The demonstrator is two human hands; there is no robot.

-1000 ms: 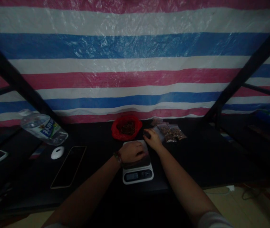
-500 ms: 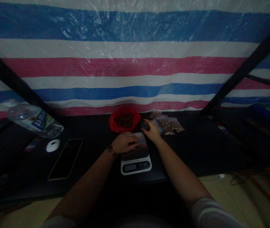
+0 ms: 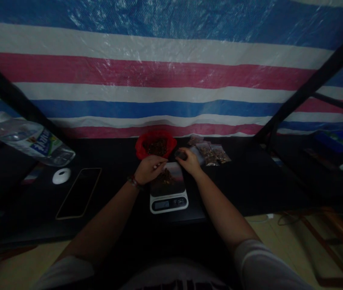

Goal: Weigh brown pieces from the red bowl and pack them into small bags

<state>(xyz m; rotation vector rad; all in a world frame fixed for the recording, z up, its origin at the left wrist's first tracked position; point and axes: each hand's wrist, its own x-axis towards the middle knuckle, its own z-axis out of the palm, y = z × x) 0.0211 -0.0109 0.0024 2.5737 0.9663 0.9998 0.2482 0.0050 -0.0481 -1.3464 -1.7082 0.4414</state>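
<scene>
A white kitchen scale (image 3: 169, 204) with a metal plate stands in front of me, and a small heap of brown bits (image 3: 167, 177) lies on the plate. My left hand (image 3: 147, 169) is over the plate's far left side, fingers pinched together; what is between them is too small to name. Just past it sits a red plastic bag (image 3: 139, 147), opened like a bowl, with dark brown pieces (image 3: 158, 147) inside. My right hand (image 3: 191, 162), by the scale's far right corner, grips a small dark round object (image 3: 180, 154) between thumb and fingers.
Several small clear bags of brown bits (image 3: 210, 154) lie right of my right hand. To the left are a phone (image 3: 79, 193), a white earbud-case-like object (image 3: 61, 176) and a tilted plastic bottle (image 3: 35, 139). A blue tray (image 3: 340, 141) is far right; striped sheeting (image 3: 171, 74) hangs behind.
My left hand has lifted off the scale plate toward the red bag, uncovering the heap of brown bits. My right hand stays beside the scale with the dark round object. The view has tilted down slightly.
</scene>
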